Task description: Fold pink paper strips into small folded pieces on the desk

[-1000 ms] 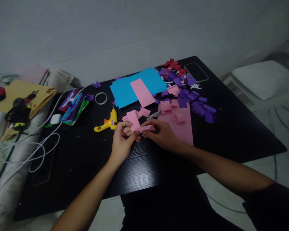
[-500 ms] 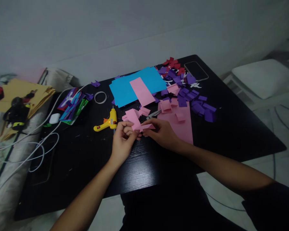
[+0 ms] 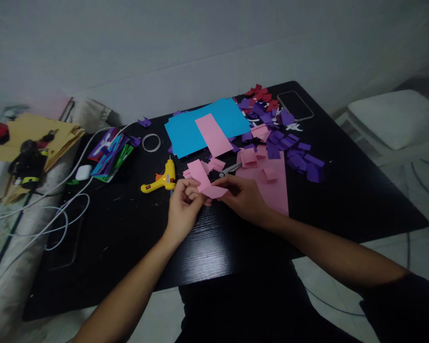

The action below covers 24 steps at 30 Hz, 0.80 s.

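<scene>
A folded strip of pink paper (image 3: pixel 199 175) is pinched in my left hand (image 3: pixel 184 202), held above the dark table. One flap of it points toward my right hand (image 3: pixel 245 196), whose thumb and fingers close on the flap's right end. Just behind my hands lie scissors (image 3: pixel 230 170), partly hidden. Under and beyond my right hand is a pink sheet (image 3: pixel 277 193) with small folded pink pieces (image 3: pixel 249 157) on it. A yellow glue gun (image 3: pixel 160 180) rests to the left of my left hand.
Blue sheets (image 3: pixel 186 133) lie at the back with a pink strip (image 3: pixel 213 135) on top. Purple pieces (image 3: pixel 296 159) and red pieces (image 3: pixel 259 93) crowd the right, near a phone (image 3: pixel 295 105). A tape roll (image 3: pixel 151 142), colored strips (image 3: pixel 112 155) and white cables (image 3: pixel 66 209) occupy the left.
The flap of the pink strip has swung open and looks broader. My right hand has shifted slightly right; the left keeps its grip. The whole view has shifted slightly.
</scene>
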Tool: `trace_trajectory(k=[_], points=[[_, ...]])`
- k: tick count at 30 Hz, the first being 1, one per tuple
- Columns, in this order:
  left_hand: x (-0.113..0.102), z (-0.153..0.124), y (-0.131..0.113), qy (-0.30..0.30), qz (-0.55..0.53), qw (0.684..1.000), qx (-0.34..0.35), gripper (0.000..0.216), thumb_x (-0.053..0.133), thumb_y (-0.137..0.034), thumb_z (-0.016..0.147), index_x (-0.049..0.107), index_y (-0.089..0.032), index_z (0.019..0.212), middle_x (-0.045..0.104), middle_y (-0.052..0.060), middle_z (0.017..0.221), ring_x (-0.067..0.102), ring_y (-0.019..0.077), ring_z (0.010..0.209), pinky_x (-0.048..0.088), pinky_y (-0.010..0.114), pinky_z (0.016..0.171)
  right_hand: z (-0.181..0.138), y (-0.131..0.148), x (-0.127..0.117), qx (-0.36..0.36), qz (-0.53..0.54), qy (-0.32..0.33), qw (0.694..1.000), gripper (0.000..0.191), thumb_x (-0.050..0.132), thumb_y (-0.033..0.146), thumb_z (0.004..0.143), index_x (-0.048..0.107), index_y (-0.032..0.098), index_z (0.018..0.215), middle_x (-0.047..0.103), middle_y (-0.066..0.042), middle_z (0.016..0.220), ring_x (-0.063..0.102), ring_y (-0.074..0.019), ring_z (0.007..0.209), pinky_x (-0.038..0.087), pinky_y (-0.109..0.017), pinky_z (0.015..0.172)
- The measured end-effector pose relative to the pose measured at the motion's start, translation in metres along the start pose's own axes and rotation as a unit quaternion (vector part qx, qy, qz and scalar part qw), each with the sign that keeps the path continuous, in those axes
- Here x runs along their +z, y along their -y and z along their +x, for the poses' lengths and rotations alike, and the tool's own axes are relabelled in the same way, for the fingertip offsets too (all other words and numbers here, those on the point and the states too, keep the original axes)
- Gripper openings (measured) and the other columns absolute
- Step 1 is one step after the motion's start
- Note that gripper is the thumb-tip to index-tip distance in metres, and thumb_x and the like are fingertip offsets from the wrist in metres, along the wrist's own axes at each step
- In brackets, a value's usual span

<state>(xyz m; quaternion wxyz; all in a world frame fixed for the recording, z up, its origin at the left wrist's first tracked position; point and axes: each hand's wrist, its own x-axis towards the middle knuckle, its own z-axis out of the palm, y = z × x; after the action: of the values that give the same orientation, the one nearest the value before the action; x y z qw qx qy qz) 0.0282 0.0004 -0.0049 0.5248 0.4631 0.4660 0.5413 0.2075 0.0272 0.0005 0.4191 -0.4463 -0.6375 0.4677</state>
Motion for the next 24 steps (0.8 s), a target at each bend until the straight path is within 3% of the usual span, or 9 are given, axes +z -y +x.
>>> trace_trajectory(k=[15,24], points=[[0.0015,0.0015,0.0031,-0.002,-0.023,0.999,-0.027,0.033,0.08,-0.02,0.078,0.054,-0.019,0.099,0.069,-0.005,0.065,0.072,0.0121,0.056,0.058,0.022,0.059,-0.0074,-0.0003,0.0031,-0.054,-0.072,-0.038,0.995,0.013,0.07,0.015,0.085,0.075,0.02,0.097,0.079,-0.001,0.081,0.073,-0.0144,0.067,0.055,-0.024,0.061],[0.0026,0.0014,0.0022,-0.008,-0.016,1.0,-0.015,0.032,0.08,-0.016,0.077,0.054,-0.02,0.096,0.065,-0.007,0.062,0.07,0.0118,0.054,0.055,0.021,0.057,-0.0065,0.0005,0.0015,-0.022,-0.048,-0.031,0.998,0.016,0.071,0.019,0.083,0.071,0.021,0.099,0.08,-0.003,0.085,0.076,-0.019,0.073,0.058,-0.029,0.064]])
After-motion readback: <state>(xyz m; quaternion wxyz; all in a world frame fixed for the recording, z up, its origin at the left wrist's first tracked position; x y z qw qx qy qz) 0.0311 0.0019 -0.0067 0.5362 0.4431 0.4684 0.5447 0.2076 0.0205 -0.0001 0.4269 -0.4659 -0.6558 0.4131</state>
